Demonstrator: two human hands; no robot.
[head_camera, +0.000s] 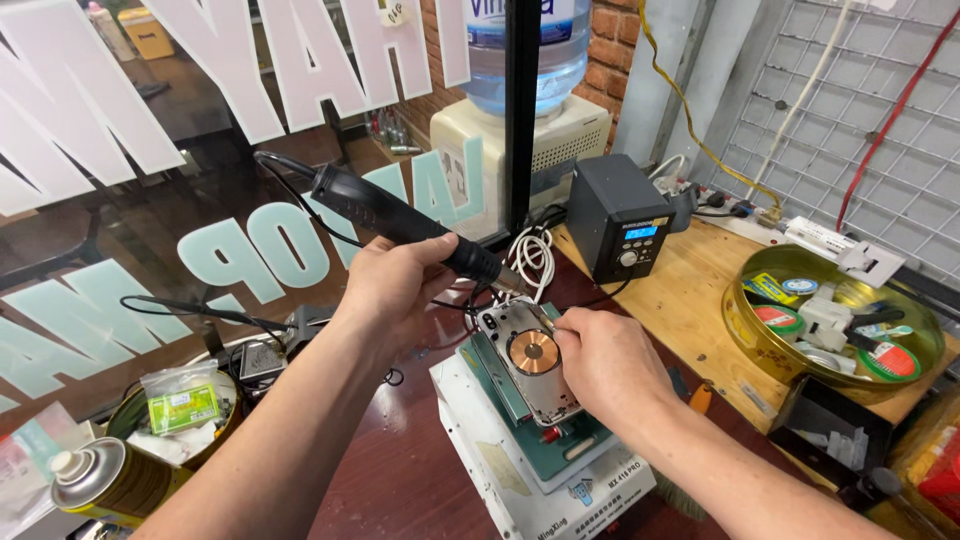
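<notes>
From the head camera: the left hand is wrapping its grip round the black hot-air handle, angling the nozzle onto the opened phone, which is lying on the green pad. The right hand is resting on the phone, steadying it, fingers pinching something too small to tell.

black hot-air wand angled over opened phone, copper coil showing

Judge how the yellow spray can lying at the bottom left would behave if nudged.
The yellow spray can with a white nozzle lies on its side, so its round body would probably roll. Its glossy metal looks slippery. The round tin of packets beside it might stop it. Neither the left hand nor the right hand is near it.
</notes>
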